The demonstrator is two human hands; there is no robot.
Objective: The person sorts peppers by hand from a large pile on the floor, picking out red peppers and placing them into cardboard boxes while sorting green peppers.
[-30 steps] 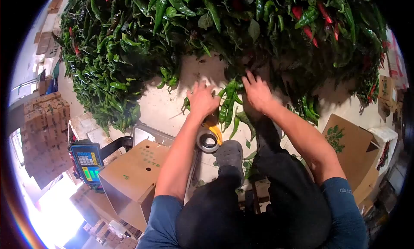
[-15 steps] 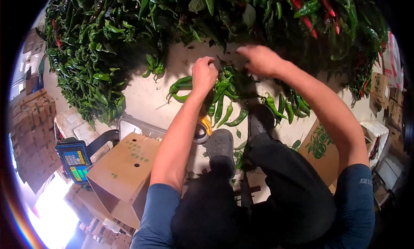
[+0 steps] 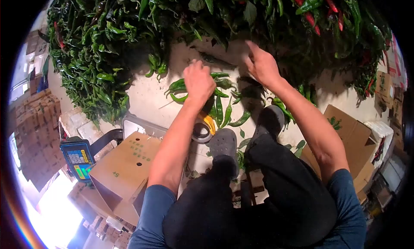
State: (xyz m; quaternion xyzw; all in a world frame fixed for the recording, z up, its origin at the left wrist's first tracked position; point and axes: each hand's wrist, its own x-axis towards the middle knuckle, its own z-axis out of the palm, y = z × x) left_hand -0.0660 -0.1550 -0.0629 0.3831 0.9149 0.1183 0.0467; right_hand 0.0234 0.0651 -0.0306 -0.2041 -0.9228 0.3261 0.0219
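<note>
From here I record left hand [image 3: 199, 81] and right hand [image 3: 264, 68] wider apart, green peppers [image 3: 224, 83] between them thinned out

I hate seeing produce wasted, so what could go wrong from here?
The loose green peppers lie close to the grey shoes, so a shifted foot might crush some. The big pepper heap rises near the right hand; disturbing it could perhaps send more sliding down.

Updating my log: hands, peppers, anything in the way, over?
Left hand at loose green peppers, hold unclear. Right hand near pile, hold unclear. Left shoe beside loose peppers.
</note>
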